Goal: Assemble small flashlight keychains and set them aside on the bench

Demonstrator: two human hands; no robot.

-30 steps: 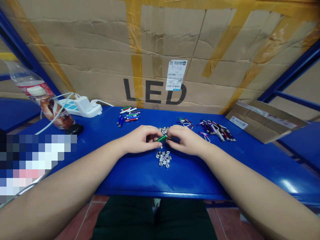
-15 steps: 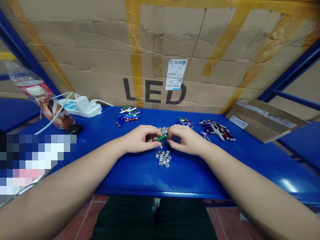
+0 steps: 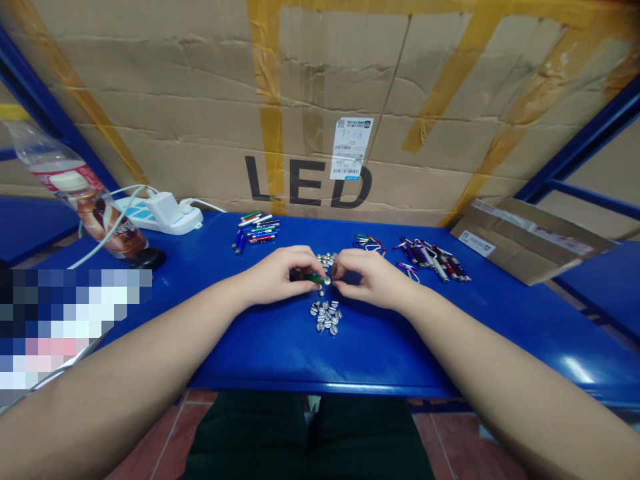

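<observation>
Between its thumb and fingers, my left hand (image 3: 295, 275) grips a small green flashlight tube (image 3: 315, 279), partly covered by the fingers. A round silver end of the tube faces right. Close to that end, my right hand (image 3: 359, 275) is pinched at the fingertips; whatever is in the pinch is too small or hidden. Just below the hands lies a pile of small silver round pieces (image 3: 327, 317) that look like button cells. More silver pieces (image 3: 327, 259) sit behind the fingers.
Coloured tubes (image 3: 257, 230) lie at the back left. Carabiner clips (image 3: 369, 243) and a heap of flashlights with clips (image 3: 437, 259) are at the right. A small carton (image 3: 530, 240), a power strip (image 3: 173, 217), a bottle (image 3: 107, 217) and a large LED box (image 3: 200, 100) surround the blue table (image 3: 280, 360).
The green tube's right end has turned toward the camera and now shows a silver face. My right fingertips have drawn slightly apart from it.
</observation>
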